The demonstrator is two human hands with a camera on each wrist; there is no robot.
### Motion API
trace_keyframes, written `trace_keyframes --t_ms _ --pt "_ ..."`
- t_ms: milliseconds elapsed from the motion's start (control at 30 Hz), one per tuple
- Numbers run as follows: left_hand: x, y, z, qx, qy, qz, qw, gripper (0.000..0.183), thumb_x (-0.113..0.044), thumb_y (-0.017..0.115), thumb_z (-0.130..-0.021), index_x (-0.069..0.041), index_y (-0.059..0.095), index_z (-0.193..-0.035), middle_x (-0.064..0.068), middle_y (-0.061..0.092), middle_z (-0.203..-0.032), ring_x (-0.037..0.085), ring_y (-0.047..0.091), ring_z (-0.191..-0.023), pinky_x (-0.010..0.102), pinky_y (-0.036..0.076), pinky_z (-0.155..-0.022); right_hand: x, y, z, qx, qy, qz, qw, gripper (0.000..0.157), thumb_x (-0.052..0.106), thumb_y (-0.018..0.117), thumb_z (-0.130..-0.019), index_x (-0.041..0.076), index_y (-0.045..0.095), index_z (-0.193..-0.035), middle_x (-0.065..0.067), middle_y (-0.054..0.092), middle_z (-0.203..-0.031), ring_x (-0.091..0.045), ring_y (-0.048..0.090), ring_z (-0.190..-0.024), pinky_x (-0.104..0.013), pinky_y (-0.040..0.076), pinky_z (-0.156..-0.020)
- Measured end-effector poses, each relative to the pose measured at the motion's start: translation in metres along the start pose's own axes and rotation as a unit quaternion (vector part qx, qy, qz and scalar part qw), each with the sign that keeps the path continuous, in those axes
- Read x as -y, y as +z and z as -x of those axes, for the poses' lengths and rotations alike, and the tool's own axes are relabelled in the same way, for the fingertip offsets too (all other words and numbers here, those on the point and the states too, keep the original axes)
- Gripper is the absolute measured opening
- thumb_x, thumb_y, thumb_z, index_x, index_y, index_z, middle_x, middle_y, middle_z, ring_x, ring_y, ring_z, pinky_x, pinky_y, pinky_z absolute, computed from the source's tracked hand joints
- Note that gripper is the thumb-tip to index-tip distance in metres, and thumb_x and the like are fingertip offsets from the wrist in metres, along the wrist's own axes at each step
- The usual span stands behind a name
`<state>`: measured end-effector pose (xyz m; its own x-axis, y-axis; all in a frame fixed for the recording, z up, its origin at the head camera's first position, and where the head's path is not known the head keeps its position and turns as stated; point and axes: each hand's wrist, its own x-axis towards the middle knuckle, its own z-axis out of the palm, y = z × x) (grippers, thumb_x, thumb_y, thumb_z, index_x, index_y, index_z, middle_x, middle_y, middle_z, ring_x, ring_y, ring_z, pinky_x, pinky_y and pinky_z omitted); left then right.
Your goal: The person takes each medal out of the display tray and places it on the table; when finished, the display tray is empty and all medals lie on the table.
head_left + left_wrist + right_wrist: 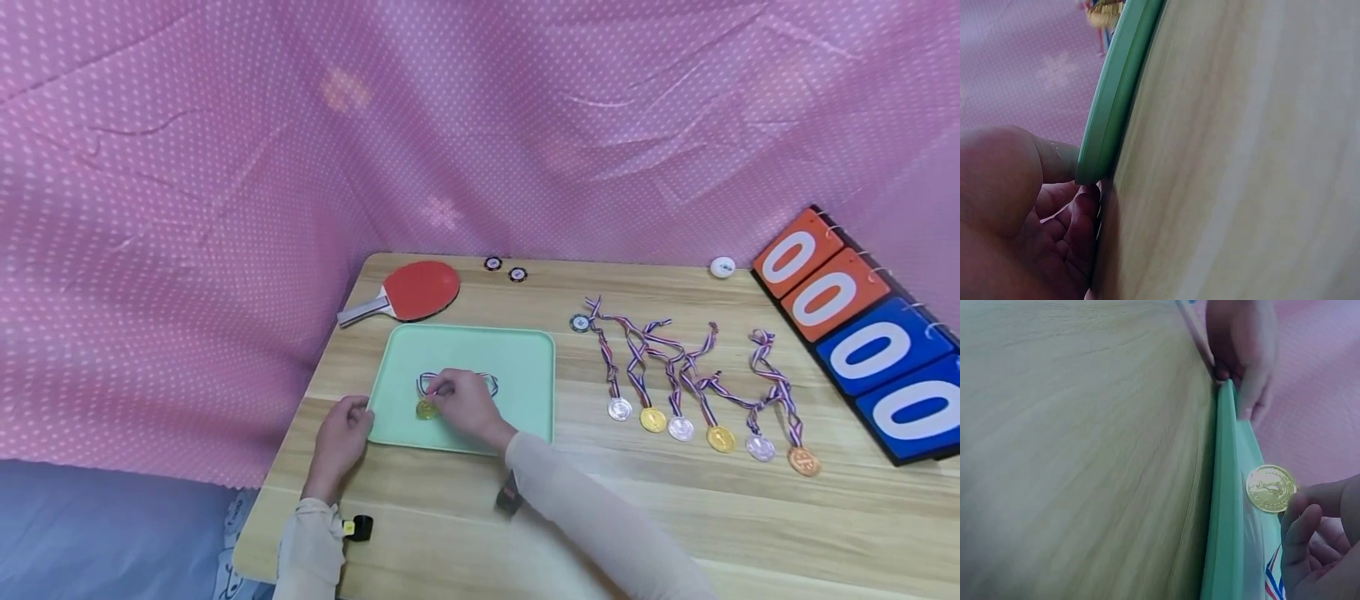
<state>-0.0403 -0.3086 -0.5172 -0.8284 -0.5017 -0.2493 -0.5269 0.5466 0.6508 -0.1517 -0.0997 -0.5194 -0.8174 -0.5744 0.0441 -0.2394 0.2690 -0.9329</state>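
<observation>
A pale green tray [525, 400] lies on the wooden table. My left hand [342, 435] holds its near left corner, thumb over the rim and fingers curled low beside it, as the left wrist view shows. Over the tray, my right hand [468, 407] pinches a gold medal [1271, 489] by its edge between thumb and fingers. The medal's striped ribbon [489, 383] lies on the tray, partly hidden behind that hand. To the right, several medals rest in a slanting row, among them a silver medal [619, 409] and a bronze medal [804, 461], their ribbons stretched away.
A red table tennis bat [422, 291] lies behind the tray. Black chips [517, 274] sit near the back edge, and another chip [580, 322] touches the ribbons. At the back right are a white ball [722, 267] and a flip scoreboard [870, 346] showing zeros. Pink cloth [525, 125] hangs behind.
</observation>
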Motion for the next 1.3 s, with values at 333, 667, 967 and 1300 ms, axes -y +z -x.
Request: trace_keyframes --t_ms 333,667,967,1300 --pt "0.002 0.0 -0.001 0.008 0.001 0.004 1.0 0.044 -0.033 0.048 -0.1 -0.013 0.047 -0.14 0.012 0.056 -0.126 0.029 0.053 -0.116 0.049 0.044 -0.1 -0.007 -0.04 0.02 0.0 0.042 -0.049 0.998 0.019 0.012 0.075 -0.083 0.007 0.069 -0.1 -0.001 0.075 -0.079 -0.005 0.068 -0.071 -0.021 0.048 -0.066" --pt "0.003 -0.001 0.001 0.004 0.006 0.002 1.0 0.045 -0.035 0.046 -0.1 -0.013 0.047 -0.14 0.014 0.057 -0.128 0.031 0.053 -0.118 0.05 0.043 -0.101 -0.005 -0.09 0.056 0.005 0.095 -0.037 0.995 0.005 0.02 0.076 -0.083 0.019 0.075 -0.087 0.004 0.073 -0.086 -0.01 0.067 -0.08 -0.028 0.052 -0.079" --pt "0.004 -0.001 0.0 0.0 0.0 0.003 1.0 0.045 -0.034 0.045 -0.1 -0.013 0.048 -0.139 0.013 0.058 -0.121 0.028 0.054 -0.111 0.045 0.045 -0.094 0.003 -0.129 0.081 0.015 0.139 -0.036 0.989 0.004 0.021 0.076 -0.083 0.02 0.075 -0.086 0.004 0.074 -0.088 -0.012 0.068 -0.083 -0.031 0.053 -0.083" --pt "0.003 0.0 -0.001 0.005 0.013 0.0 0.9999 0.046 -0.033 0.044 -0.101 -0.011 0.047 -0.14 0.015 0.057 -0.125 0.031 0.054 -0.115 0.049 0.044 -0.098 0.009 -0.21 0.078 -0.002 0.166 -0.029 0.986 0.016 0.022 0.075 -0.083 0.014 0.073 -0.097 -0.004 0.074 -0.094 -0.022 0.065 -0.081 -0.03 0.054 -0.068"
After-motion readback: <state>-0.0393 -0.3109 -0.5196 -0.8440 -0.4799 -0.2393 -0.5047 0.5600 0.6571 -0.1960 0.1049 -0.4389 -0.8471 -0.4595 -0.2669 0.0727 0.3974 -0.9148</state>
